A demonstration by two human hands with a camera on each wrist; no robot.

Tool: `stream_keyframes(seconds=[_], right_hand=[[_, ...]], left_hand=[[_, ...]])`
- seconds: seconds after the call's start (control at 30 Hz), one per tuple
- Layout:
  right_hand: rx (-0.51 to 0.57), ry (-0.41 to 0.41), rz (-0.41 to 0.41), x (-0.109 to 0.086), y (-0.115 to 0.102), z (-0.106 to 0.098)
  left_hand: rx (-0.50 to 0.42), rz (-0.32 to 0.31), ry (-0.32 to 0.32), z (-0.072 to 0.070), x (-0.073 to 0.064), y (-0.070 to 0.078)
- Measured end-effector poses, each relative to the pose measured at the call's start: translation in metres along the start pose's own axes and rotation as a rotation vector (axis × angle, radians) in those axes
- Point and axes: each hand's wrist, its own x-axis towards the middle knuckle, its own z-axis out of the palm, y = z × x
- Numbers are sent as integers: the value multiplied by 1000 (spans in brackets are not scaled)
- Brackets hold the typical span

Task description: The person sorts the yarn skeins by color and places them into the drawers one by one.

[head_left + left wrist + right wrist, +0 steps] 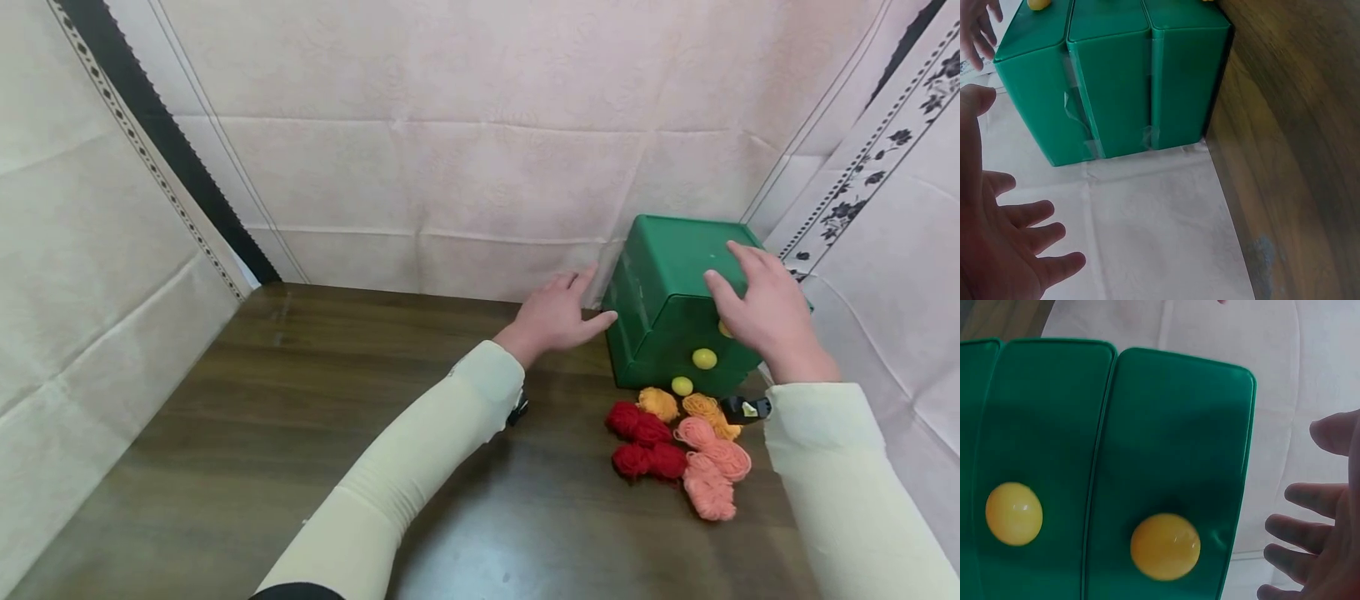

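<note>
A green box of three stacked drawers (pixel 678 279) stands at the back right of the table, with round yellow knobs (pixel 704 358) on its front. My left hand (pixel 553 315) hovers left of it, fingers spread and holding nothing. In the left wrist view, strips of clear tape show on the side of the green drawers (pixel 1116 94). My right hand (pixel 768 312) is in front of the box's upper right, overlapping the top knob in the head view. From the right wrist, the fingers (pixel 1300 532) appear straight and apart from the drawer front (pixel 1172 437).
Small yarn bundles lie before the box: red (pixel 648 442), orange (pixel 705 408) and pink (pixel 712 475). Pale cloth walls (pixel 450 167) close off the back and both sides of the brown wooden table (pixel 300 400).
</note>
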Motion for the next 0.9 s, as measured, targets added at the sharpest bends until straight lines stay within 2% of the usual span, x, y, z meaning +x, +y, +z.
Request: stream_keyframes(seconds=[0.4, 0.9], right_hand=[[14, 17, 30, -6, 20, 0], [15, 40, 85, -9, 45, -2]], left_hand=[[-12, 0, -24, 9, 7, 16], [-58, 8, -27, 12, 19, 33]])
